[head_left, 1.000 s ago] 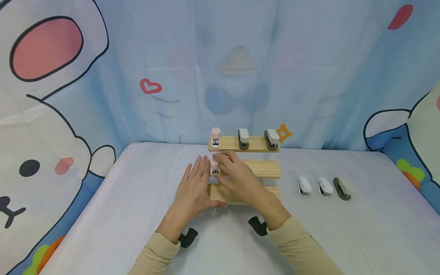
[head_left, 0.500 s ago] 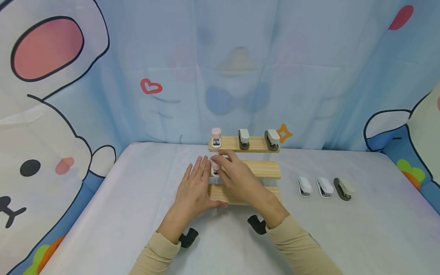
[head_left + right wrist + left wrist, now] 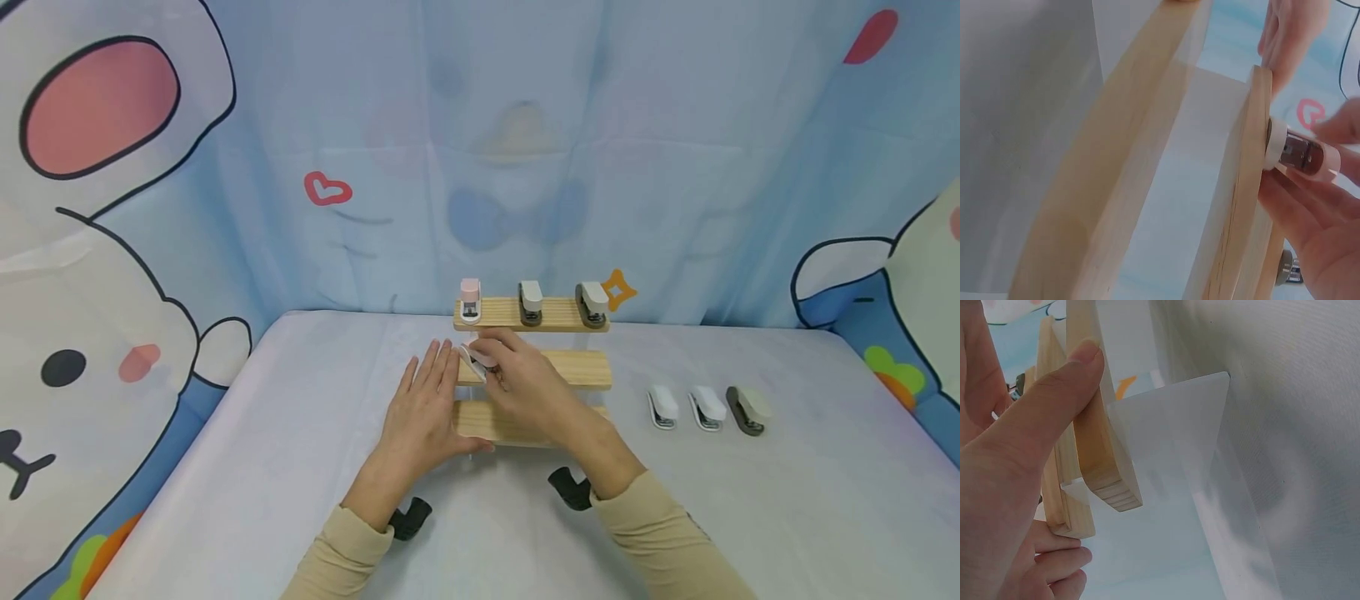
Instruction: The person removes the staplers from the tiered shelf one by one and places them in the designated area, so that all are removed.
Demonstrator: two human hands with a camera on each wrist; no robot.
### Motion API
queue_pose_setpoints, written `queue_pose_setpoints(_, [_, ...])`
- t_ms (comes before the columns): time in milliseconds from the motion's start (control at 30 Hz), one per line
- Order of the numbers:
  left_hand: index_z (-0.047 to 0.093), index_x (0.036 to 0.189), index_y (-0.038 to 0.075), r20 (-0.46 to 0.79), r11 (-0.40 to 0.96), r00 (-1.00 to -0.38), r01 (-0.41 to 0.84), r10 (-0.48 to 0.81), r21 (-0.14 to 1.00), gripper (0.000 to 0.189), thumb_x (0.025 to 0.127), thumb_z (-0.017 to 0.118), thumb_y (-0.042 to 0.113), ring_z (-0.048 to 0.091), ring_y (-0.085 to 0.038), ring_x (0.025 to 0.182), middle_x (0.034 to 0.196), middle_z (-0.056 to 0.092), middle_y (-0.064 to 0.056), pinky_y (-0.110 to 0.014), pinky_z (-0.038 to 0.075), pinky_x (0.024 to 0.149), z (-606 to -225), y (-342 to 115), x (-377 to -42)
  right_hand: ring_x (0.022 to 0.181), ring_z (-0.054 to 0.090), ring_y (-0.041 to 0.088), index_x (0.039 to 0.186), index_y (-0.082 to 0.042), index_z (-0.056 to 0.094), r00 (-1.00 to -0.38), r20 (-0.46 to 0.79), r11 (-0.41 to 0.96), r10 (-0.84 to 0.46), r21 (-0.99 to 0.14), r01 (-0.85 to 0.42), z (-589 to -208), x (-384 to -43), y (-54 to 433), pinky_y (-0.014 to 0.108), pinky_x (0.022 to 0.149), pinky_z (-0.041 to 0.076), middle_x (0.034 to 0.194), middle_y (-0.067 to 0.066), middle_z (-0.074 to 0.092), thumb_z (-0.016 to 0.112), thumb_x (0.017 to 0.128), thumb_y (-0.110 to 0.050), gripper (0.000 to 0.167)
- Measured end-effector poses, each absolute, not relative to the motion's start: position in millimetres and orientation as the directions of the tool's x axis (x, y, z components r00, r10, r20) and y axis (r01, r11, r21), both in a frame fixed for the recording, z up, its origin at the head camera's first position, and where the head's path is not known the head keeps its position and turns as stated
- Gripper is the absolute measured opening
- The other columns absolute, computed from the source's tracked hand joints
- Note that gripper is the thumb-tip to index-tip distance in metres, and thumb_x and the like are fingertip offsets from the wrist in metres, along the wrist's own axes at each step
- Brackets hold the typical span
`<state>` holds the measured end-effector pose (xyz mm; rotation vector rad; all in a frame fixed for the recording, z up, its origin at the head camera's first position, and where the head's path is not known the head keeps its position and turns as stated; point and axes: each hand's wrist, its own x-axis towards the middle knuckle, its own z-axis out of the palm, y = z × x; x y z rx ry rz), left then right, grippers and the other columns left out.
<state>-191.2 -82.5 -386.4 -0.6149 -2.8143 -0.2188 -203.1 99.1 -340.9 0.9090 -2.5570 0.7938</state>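
Note:
A small pink-and-white stapler [image 3: 476, 358] sits at the left end of the middle wooden board [image 3: 579, 370] of a three-step stand. My right hand [image 3: 531, 387] grips it between thumb and fingers; in the head view it is angled, partly hidden by the fingers. In the right wrist view the stapler [image 3: 1302, 151] stands at the board's edge. My left hand [image 3: 422, 410] lies with straight fingers along the stand's left side. Its thumb rests on the lowest board [image 3: 495, 422], as the left wrist view also shows, where clear side panels [image 3: 1175, 419] support the boards.
On the top board [image 3: 500, 315] stand a pink stapler [image 3: 470, 302] and two grey-and-white staplers [image 3: 530, 303], [image 3: 592, 305]. Two white staplers [image 3: 663, 407], [image 3: 708, 409] and a dark-based cream stapler [image 3: 748, 410] lie on the white tablecloth [image 3: 750, 500] to the right. A printed curtain hangs behind.
The stapler in my right hand has turned from facing straight forward to an angle on the middle board. My right hand shifted slightly; the left hand stays in place.

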Motion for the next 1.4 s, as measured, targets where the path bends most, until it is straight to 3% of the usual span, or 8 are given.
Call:
queue_pose_setpoints(133, [0.019,0.157,0.001,0.283,0.899,-0.876,0.429,0.390,0.090,0.136,0.060,0.077,0.076,0.015,-0.026,0.155,0.164,0.023,-0.015,-0.046,0.017,0.126,-386.5,-82.9,-191.4,0.114,0.063,0.029,0.131,-0.003,0.059,-0.756,0.440,0.657,-0.485,-0.387,-0.647,-342.0,-203.4,95.7,0.043,0.091,0.057,0.138,0.016,0.053,0.070,0.090,-0.005,0.043])
queue_pose_setpoints(500, [0.020,0.157,0.001,0.285,0.898,-0.875,0.430,0.391,0.087,0.136,0.060,0.077,0.076,0.015,-0.026,0.155,0.165,0.022,-0.014,-0.046,0.017,0.126,-386.8,-82.9,-191.4,0.107,0.067,0.031,0.127,-0.004,0.064,-0.726,0.503,0.685,-0.470,-0.312,-0.659,-347.2,-204.1,95.4,0.041,0.085,0.059,0.136,0.019,0.055,0.069,0.086,0.004,0.042])
queue_pose_setpoints(1000, [0.019,0.157,0.000,0.285,0.899,-0.875,0.430,0.392,0.084,0.136,0.060,0.077,0.076,0.015,-0.027,0.155,0.164,0.023,-0.016,-0.047,0.018,0.126,-386.2,-82.7,-191.7,0.096,0.068,0.028,0.124,-0.003,0.065,-0.701,0.564,0.679,-0.437,-0.304,-0.668,-348.0,-201.3,114.7,0.037,0.076,0.059,0.131,0.019,0.057,0.073,0.082,0.006,0.043])
queue_pose_setpoints(1400, [0.018,0.157,-0.001,0.264,0.901,-0.884,0.423,0.387,0.098,0.138,0.059,0.078,0.076,0.013,-0.028,0.155,0.165,0.019,-0.016,-0.047,0.015,0.127,-385.4,-81.8,-191.9,0.104,0.067,0.030,0.129,-0.004,0.062,-0.760,0.531,0.735,-0.374,-0.330,-0.593,-349.5,-189.7,139.8,0.040,0.079,0.058,0.135,0.017,0.056,0.072,0.084,0.004,0.047])
